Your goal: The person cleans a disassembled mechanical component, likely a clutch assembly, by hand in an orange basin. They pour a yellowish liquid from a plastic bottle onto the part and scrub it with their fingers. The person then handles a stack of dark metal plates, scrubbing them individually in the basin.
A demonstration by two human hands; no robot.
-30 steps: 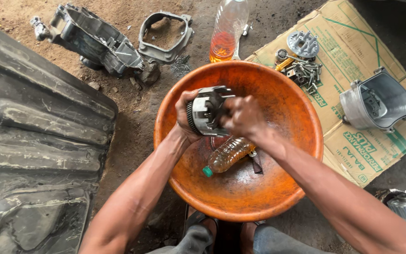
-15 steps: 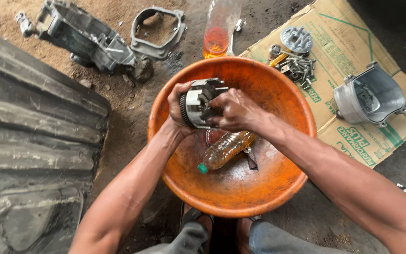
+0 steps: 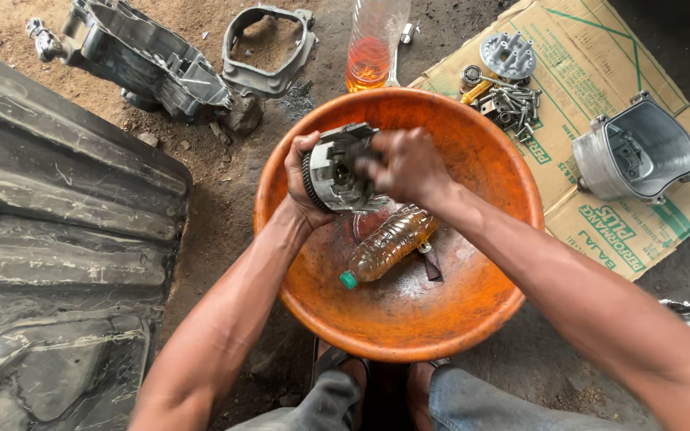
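My left hand (image 3: 303,179) grips a round toothed metal clutch part (image 3: 335,169) from its left side, holding it above an orange plastic basin (image 3: 481,160). My right hand (image 3: 405,165) presses against the part's right face, fingers curled over it. In the basin below lies a small plastic bottle (image 3: 386,246) with a green cap, on its side in a shallow pool of dirty liquid. A small dark brush-like item (image 3: 430,262) lies beside the bottle.
A clear bottle with orange liquid (image 3: 370,49) stands behind the basin. Two engine casings (image 3: 149,60) (image 3: 269,48) lie on dirt at the back left. Cardboard (image 3: 600,199) at right carries bolts (image 3: 509,100), a round plate (image 3: 508,53) and a metal cover (image 3: 639,156). A dark panel (image 3: 49,239) fills the left.
Both hands stay on the metal part over the basin; my right hand has shifted slightly across its face. The camera view has moved a little.
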